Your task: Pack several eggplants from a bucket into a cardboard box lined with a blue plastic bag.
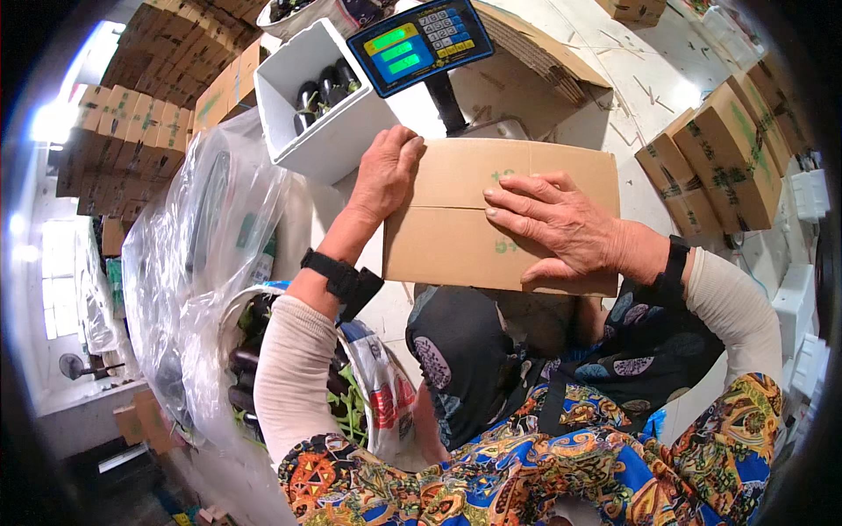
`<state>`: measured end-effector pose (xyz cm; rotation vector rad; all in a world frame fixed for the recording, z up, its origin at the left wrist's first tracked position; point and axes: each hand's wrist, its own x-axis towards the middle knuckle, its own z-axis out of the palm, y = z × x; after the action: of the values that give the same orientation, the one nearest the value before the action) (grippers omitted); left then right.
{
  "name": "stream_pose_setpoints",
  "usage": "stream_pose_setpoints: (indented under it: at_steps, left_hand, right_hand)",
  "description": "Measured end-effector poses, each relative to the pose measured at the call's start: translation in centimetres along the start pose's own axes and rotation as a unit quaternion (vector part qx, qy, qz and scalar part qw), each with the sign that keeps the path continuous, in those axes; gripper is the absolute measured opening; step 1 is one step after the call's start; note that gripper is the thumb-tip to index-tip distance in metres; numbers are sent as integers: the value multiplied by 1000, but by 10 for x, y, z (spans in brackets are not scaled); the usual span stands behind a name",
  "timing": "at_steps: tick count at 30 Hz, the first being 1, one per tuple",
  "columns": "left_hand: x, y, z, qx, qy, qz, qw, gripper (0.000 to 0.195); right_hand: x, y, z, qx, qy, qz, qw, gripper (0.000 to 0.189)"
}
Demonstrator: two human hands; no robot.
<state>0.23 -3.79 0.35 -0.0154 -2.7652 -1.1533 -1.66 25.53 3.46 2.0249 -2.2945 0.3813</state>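
In front of me is a cardboard box [447, 243] with its top flaps lying together along a seam and green printed marks on it. At its far left corner, my left hand [389, 167] has its fingers curled on the edge. My right hand [559, 223] lies flat on the top, fingers spread across the seam. Just past the box rises a digital scale's display [421, 46] on a black post [446, 102]. A white foam box [329, 141] beside my left hand contains several eggplants [329, 85]. What is inside the cardboard box is hidden.
A woven sack [388, 401] of eggplants stands by my left arm, next to clear plastic sheeting [197, 223]. Flattened cardboard [546, 52] leans behind the scale. Closed cartons stand on the right [723, 164], and stacked cartons [131, 131] rise at the far left.
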Motion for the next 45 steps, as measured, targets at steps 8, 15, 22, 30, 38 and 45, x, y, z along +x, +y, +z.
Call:
stream_pose_setpoints:
  at_steps: [8, 15, 22, 30, 38, 45]
  left_hand:
    - [-1, 16, 12, 142, 48, 30, 988, 26]
    - [-2, -3, 8, 112, 84, 22, 990, 26]
    - [-3, 17, 9, 59, 45, 3, 997, 27]
    - [-10, 25, 6, 27, 36, -81, 996, 31]
    - [-6, 31, 8, 39, 39, -82, 995, 34]
    - [-6, 31, 7, 26, 45, -86, 995, 32]
  right_hand:
    - [-1, 22, 1, 6, 6, -50, 999, 72]
    - [-85, 108, -68, 62, 24, 280, 958, 38]
    - [-273, 108, 84, 95, -233, 492, 833, 52]
    - [-309, 72, 204, -54, -137, 538, 830, 32]
    - [-325, 68, 189, 69, -72, 535, 839, 33]
    - [-341, 62, 81, 97, 279, 693, 657, 38]
